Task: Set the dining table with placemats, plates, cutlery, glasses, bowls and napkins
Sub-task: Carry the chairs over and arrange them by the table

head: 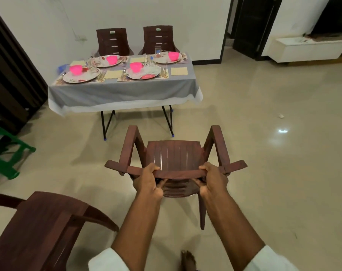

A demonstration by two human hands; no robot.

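Observation:
I hold a brown plastic armchair (pixel 174 155) by the top rail of its back, off to the near side of the dining table (pixel 123 90). My left hand (pixel 148 180) grips the rail's left part and my right hand (pixel 213 180) grips its right part. The table has a grey cloth and carries floral plates (pixel 82 76) with pink bowls (pixel 75 69), placemats, yellow napkins (pixel 179 71), glasses (pixel 158 50) and cutlery. Two matching chairs (pixel 112 42) stand at its far side.
Another brown chair (pixel 39 227) is at my near left. A green stool (pixel 3 153) stands at the left edge by a dark door. Open tiled floor stretches to the right, with a small white scrap (pixel 280 115) on it. My bare foot (pixel 187 259) shows below.

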